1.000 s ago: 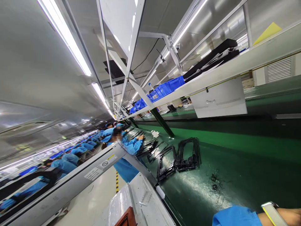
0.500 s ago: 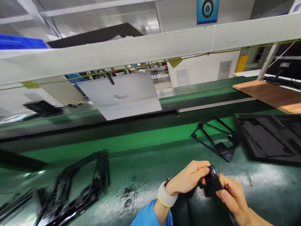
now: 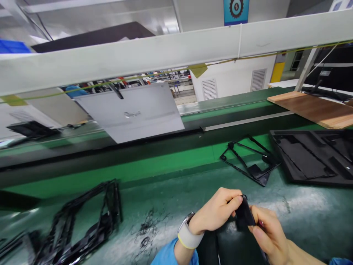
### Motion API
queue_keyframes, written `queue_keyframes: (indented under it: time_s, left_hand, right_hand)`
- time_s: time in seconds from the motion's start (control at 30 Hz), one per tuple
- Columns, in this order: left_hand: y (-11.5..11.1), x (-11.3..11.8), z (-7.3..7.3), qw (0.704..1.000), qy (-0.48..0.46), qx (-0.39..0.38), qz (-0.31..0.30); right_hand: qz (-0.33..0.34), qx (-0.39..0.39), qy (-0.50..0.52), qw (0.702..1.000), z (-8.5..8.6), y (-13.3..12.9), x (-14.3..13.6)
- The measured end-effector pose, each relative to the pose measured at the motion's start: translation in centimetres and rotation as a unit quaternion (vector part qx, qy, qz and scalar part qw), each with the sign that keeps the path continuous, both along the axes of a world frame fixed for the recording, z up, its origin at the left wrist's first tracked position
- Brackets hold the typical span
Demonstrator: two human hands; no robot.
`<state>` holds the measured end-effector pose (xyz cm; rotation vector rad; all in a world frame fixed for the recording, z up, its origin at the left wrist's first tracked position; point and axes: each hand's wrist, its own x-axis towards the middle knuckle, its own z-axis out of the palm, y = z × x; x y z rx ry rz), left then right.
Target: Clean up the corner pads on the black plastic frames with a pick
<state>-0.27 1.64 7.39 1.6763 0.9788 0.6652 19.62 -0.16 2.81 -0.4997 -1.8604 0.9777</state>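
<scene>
My left hand (image 3: 219, 210), with a pale-banded watch (image 3: 190, 232) on the wrist, is closed on the upper end of a black plastic part (image 3: 244, 214), thumb on top. Closed at that part's right edge is my right hand (image 3: 271, 231). A small dark red bit shows between its fingers, but what it grips is mostly hidden. Below the hands, a dark, smooth surface (image 3: 234, 244) lies toward me; I cannot tell whether it belongs to the held part. Thin black shavings (image 3: 147, 224) are scattered on the green worktop (image 3: 176, 198) left of my wrist.
Black plastic frames (image 3: 109, 221) lie stacked at left. Another black frame (image 3: 249, 162) rests ahead at right, beside a black foam tray (image 3: 311, 158). A wooden board (image 3: 311, 106) lies behind. A grey panel (image 3: 138, 114) stands across the table under a white beam (image 3: 165, 51).
The view has shifted slightly to the right, so background things appear further left. Both hands stay closed at the black part, which has tilted a little; the right fingers have shifted along its edge.
</scene>
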Motion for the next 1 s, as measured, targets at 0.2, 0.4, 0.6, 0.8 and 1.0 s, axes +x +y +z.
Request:
queue_keyframes:
  time_s: [0.2,0.4,0.6,0.8,1.0]
  left_hand:
    - [-0.5,0.8,0.2,0.998,0.013,0.041,0.056]
    - [-1.0,0.9,1.1,0.995,0.03,0.085,0.04]
    - [-1.4,1.2,1.5,0.987,0.057,0.139,0.051]
    - [-1.9,1.6,1.4,0.976,0.08,0.186,0.074]
    - [-1.9,1.4,1.2,0.974,0.079,0.202,0.068]
  right_hand:
    - [0.033,-0.026,-0.041,0.998,0.3,0.0,-0.1]
    - [0.048,-0.005,-0.037,0.998,0.7,-0.2,0.0]
    - [0.044,0.034,-0.032,0.998,0.6,-0.3,0.1]
    - [0.055,0.039,-0.012,0.998,0.5,-0.3,-0.2]
    - [0.045,0.026,0.008,0.999,-0.2,-0.3,-0.3]
